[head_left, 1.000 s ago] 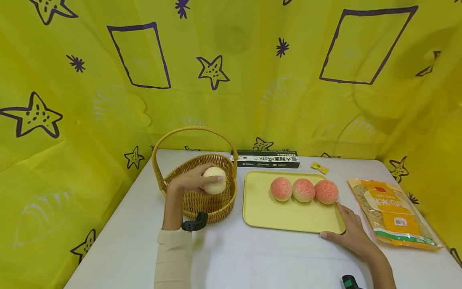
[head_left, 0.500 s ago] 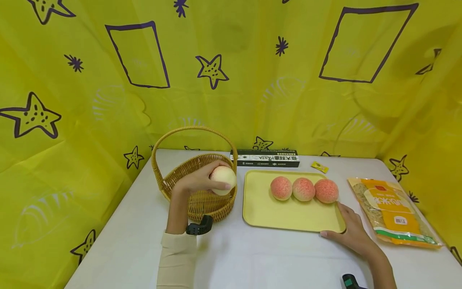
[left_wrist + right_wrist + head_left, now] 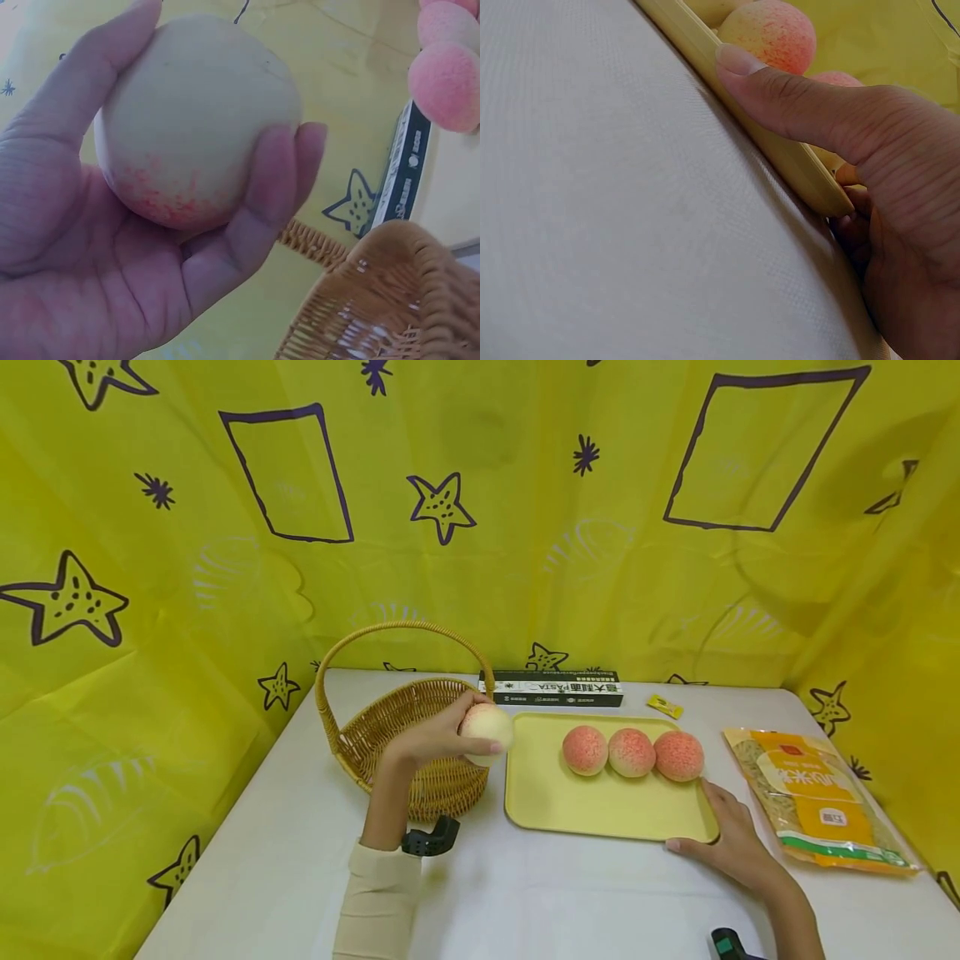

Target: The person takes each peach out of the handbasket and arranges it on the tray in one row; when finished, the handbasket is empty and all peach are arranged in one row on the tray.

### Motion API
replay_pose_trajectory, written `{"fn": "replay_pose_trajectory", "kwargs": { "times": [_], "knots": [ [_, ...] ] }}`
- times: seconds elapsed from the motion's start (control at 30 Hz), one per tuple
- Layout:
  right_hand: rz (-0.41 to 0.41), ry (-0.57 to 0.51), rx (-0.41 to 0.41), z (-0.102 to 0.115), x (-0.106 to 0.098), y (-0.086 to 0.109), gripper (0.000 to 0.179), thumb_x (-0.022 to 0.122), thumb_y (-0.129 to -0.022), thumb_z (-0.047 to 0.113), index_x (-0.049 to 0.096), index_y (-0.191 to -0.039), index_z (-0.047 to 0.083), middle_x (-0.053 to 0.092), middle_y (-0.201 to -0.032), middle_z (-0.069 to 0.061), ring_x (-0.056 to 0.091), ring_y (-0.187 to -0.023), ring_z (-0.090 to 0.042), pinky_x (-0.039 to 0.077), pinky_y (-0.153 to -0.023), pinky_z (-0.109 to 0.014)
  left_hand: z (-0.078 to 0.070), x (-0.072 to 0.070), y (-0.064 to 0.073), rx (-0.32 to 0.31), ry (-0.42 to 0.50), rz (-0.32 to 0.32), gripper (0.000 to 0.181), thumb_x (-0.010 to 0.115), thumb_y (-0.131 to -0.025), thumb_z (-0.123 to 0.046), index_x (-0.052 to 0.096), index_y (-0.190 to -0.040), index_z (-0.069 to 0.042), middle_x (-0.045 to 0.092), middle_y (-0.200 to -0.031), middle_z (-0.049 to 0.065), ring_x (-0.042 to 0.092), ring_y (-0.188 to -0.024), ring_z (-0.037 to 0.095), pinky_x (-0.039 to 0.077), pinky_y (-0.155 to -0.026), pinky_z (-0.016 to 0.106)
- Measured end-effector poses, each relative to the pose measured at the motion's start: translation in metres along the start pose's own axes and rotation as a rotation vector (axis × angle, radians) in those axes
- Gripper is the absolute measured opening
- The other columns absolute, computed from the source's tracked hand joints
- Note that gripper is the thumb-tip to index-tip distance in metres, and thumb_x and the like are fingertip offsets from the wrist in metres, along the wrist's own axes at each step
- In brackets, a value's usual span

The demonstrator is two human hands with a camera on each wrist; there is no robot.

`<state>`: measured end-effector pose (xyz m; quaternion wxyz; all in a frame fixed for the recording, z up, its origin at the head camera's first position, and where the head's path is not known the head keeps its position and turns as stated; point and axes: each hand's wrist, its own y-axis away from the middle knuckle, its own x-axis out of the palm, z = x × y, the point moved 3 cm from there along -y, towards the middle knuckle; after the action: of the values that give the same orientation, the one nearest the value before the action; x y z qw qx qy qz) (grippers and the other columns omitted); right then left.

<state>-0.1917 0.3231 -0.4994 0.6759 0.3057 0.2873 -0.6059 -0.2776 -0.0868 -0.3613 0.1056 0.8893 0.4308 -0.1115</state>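
Note:
A pale peach with a red-speckled patch (image 3: pixel 487 735) is held in my left hand (image 3: pixel 429 742), thumb on one side and fingers curled round the other. It hangs over the right rim of the wicker basket (image 3: pixel 447 793), overlapping the left edge of the yellow tray (image 3: pixel 592 814). My right hand (image 3: pixel 735 847) grips the tray's near right corner; in the right wrist view the thumb (image 3: pixel 780 97) lies along the rim, with fingers round the corner. Three pinkish-red peaches, the left one (image 3: pixel 585 750), middle one (image 3: pixel 632 752) and right one (image 3: pixel 679 757), sit in a row on the tray.
Behind the tray lies a black and white pasta box (image 3: pixel 555 689), with a small yellow packet (image 3: pixel 664 707) to its right. A bag of grain (image 3: pixel 821 802) lies right of the tray. The basket's tall handle (image 3: pixel 405 626) arches above it. Yellow curtains (image 3: pixel 510 585) enclose the table.
My left hand has carried the peach rightward, from above the basket's middle to its right rim beside the tray. The right hand and the tray have stayed in place.

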Motion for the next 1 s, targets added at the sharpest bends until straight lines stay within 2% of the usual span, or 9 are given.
{"fn": "replay_pose_trajectory", "kwargs": {
  "times": [0.13,0.23,0.33,0.43,0.63,0.8,1.0],
  "knots": [
    [-0.002,0.003,-0.004,0.000,-0.001,-0.001,0.118,0.077,-0.081,0.045,-0.005,-0.156,0.005,0.009,-0.151,-0.039,0.012,-0.132,-0.058,0.021,-0.098,-0.075,-0.002,0.008,-0.005,0.019,0.005,0.002,0.060,0.071,-0.088,-0.016,0.038,-0.138,-0.013,0.050,-0.127,0.018,0.058,-0.104,0.025,0.055,-0.082,0.055],
    [0.005,-0.003,-0.002,0.000,-0.002,-0.002,0.117,0.076,-0.082,0.045,-0.006,-0.156,0.006,0.008,-0.151,-0.039,0.010,-0.132,-0.058,0.020,-0.098,-0.075,-0.002,0.014,-0.008,0.001,0.001,-0.021,0.061,0.071,-0.087,-0.018,0.038,-0.138,-0.014,0.050,-0.127,0.017,0.057,-0.104,0.025,0.053,-0.084,0.058],
    [0.013,-0.013,0.004,0.000,-0.002,-0.002,0.118,0.076,-0.082,0.045,-0.006,-0.156,0.006,0.008,-0.151,-0.039,0.010,-0.133,-0.058,0.019,-0.098,-0.075,-0.002,0.020,-0.012,-0.025,0.003,-0.060,0.065,0.072,-0.086,-0.022,0.035,-0.139,-0.012,0.051,-0.127,0.017,0.057,-0.104,0.026,0.054,-0.081,0.052],
    [0.014,-0.018,0.006,0.000,-0.002,-0.002,0.118,0.077,-0.081,0.044,-0.006,-0.156,0.005,0.008,-0.151,-0.039,0.009,-0.133,-0.059,0.019,-0.099,-0.075,-0.002,0.026,-0.015,-0.021,0.023,-0.087,0.070,0.072,-0.086,-0.025,0.032,-0.142,-0.012,0.051,-0.128,0.018,0.057,-0.105,0.026,0.055,-0.077,0.042],
    [0.004,-0.011,0.002,0.000,-0.001,-0.001,0.119,0.077,-0.081,0.044,-0.005,-0.156,0.004,0.009,-0.151,-0.040,0.011,-0.133,-0.058,0.020,-0.099,-0.075,0.001,0.042,-0.025,-0.029,0.167,-0.095,0.066,0.073,-0.087,-0.017,0.033,-0.139,-0.012,0.051,-0.126,0.019,0.061,-0.102,0.026,0.059,-0.077,0.041],
    [0.009,-0.010,0.015,0.000,0.000,-0.001,0.119,0.077,-0.081,0.045,-0.006,-0.155,0.003,0.008,-0.151,-0.040,0.011,-0.133,-0.058,0.020,-0.099,-0.075,0.003,0.053,-0.033,-0.051,0.238,-0.133,0.057,0.072,-0.088,-0.016,0.037,-0.133,-0.009,0.053,-0.124,0.018,0.064,-0.095,0.025,0.060,-0.075,0.041],
    [0.016,-0.013,0.024,-0.001,0.001,-0.001,0.119,0.077,-0.081,0.045,-0.006,-0.156,0.004,0.008,-0.151,-0.039,0.011,-0.133,-0.058,0.020,-0.099,-0.075,0.006,0.063,-0.040,-0.005,0.360,-0.158,0.054,0.063,-0.095,-0.010,0.035,-0.140,-0.020,0.045,-0.134,0.017,0.061,-0.103,0.027,0.058,-0.083,0.045]
  ]
}}
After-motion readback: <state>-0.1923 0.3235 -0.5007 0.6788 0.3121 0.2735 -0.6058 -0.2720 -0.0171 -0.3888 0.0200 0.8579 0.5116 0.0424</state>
